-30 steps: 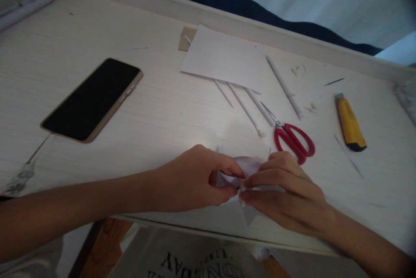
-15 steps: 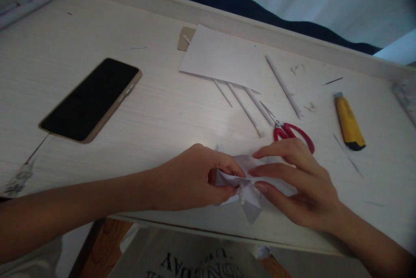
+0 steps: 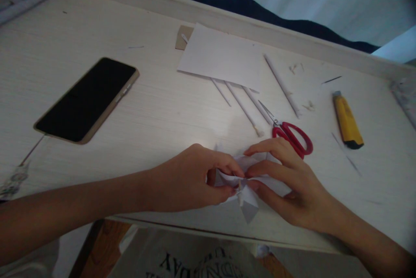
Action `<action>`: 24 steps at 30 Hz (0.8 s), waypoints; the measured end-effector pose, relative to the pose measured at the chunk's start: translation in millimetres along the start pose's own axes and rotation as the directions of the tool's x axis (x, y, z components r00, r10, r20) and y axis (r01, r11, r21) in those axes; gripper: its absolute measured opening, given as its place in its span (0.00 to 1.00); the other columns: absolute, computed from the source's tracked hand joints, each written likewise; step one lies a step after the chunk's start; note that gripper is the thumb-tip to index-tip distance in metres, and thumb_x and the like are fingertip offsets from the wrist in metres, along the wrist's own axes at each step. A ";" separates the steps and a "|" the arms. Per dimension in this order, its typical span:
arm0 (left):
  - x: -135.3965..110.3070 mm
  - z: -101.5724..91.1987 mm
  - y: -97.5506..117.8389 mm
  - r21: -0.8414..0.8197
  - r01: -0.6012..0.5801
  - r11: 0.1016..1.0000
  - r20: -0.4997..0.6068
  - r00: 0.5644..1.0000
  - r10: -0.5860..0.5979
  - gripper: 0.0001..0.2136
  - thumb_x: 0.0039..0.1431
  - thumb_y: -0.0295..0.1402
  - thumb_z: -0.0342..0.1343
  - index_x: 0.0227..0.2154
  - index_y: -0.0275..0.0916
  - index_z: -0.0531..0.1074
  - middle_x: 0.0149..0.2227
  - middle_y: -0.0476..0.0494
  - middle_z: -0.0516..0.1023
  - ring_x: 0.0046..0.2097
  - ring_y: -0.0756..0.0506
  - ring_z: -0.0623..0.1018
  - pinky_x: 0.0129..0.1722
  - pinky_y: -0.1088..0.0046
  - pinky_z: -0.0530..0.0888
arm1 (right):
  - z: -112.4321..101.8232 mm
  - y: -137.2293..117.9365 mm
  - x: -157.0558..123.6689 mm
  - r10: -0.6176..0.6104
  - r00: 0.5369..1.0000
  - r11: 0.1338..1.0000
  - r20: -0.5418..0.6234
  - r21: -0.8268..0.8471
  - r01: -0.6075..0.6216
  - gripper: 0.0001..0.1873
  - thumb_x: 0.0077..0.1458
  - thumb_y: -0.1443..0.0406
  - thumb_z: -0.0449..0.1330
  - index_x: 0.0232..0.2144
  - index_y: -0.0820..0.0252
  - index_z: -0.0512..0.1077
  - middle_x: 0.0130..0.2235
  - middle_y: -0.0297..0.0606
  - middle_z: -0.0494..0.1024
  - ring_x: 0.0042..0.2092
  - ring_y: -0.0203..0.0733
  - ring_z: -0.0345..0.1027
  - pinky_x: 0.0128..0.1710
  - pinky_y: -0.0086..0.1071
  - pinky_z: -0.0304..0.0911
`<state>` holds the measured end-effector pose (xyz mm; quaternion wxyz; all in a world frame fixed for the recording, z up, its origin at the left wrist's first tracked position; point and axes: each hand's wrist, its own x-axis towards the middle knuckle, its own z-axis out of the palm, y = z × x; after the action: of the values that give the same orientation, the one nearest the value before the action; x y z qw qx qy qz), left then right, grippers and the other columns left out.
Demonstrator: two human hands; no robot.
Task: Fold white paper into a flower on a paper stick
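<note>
Near the table's front edge lies a folded white paper piece (image 3: 250,208) with pointed flaps, both hands on it. My left hand (image 3: 198,178) is closed, thumb and fingers pinching the paper's left side near its middle. From the right, my right hand (image 3: 289,182) presses thumb and fingertips together on the centre folds. A small pale stub (image 3: 240,198) sticks out below the pinch point; what it is I cannot tell. Fingers hide much of the paper's centre. Just beyond my right hand rest red-handled scissors (image 3: 292,135), blades slightly apart.
A white sheet (image 3: 217,57) partly covers thin rolled paper sticks (image 3: 242,109) and a tan card (image 3: 181,40). Another paper roll (image 3: 282,85) lies right of it. A yellow utility knife (image 3: 347,122) is at the right, a black-screened phone (image 3: 87,100) at the left.
My right hand has shifted slightly left, its fingertips closer to my left hand over the paper's centre. My left hand keeps its pinch. The whole view has moved a little.
</note>
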<state>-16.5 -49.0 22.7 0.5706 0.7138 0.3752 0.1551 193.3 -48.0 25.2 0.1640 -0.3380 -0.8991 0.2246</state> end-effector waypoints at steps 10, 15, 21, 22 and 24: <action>-0.2 1.3 -1.6 0.050 -0.014 0.999 -0.028 0.999 0.016 0.07 0.48 0.30 0.55 0.32 0.38 0.63 0.22 0.58 0.69 0.21 0.58 0.65 0.21 0.85 0.60 | 1.8 -1.5 -0.2 0.016 1.000 0.999 0.000 0.046 -0.016 0.07 0.47 0.72 0.55 0.30 0.59 0.69 0.41 0.41 0.65 0.43 0.43 0.59 0.39 0.39 0.58; -0.5 1.1 0.6 0.084 0.035 0.996 -0.026 0.999 -0.033 0.07 0.49 0.33 0.54 0.29 0.39 0.62 0.20 0.58 0.66 0.21 0.58 0.63 0.19 0.84 0.59 | 3.0 -1.9 0.3 0.021 1.000 0.998 0.017 0.061 -0.022 0.07 0.47 0.72 0.54 0.31 0.59 0.69 0.42 0.41 0.65 0.44 0.43 0.58 0.39 0.39 0.57; -1.5 1.9 -1.6 0.078 0.011 0.997 -0.023 1.000 -0.009 0.06 0.49 0.33 0.54 0.27 0.38 0.63 0.20 0.57 0.66 0.20 0.58 0.64 0.19 0.85 0.59 | 3.9 -2.3 0.4 0.028 0.999 0.997 0.022 0.075 -0.029 0.07 0.47 0.72 0.54 0.31 0.58 0.69 0.42 0.41 0.64 0.44 0.42 0.58 0.40 0.38 0.57; -1.5 2.4 -2.4 0.078 0.003 0.997 -0.022 1.000 -0.001 0.05 0.49 0.33 0.54 0.27 0.38 0.63 0.20 0.57 0.66 0.20 0.58 0.64 0.19 0.85 0.60 | 4.2 -2.5 0.3 0.027 0.999 0.997 0.022 0.075 -0.029 0.07 0.47 0.72 0.54 0.31 0.59 0.69 0.42 0.41 0.64 0.44 0.42 0.59 0.40 0.38 0.57; -1.4 3.4 -3.8 0.086 -0.009 0.996 -0.014 1.000 0.011 0.05 0.49 0.32 0.54 0.26 0.39 0.64 0.19 0.57 0.66 0.21 0.58 0.65 0.19 0.86 0.60 | 4.8 -2.9 0.2 0.021 1.000 0.997 0.017 0.068 -0.022 0.07 0.47 0.72 0.54 0.31 0.59 0.69 0.42 0.41 0.65 0.43 0.42 0.59 0.40 0.38 0.57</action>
<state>-16.6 -52.1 18.5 0.5359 0.7383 0.3822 0.1470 189.5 -51.2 22.7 0.1657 -0.3402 -0.8884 0.2597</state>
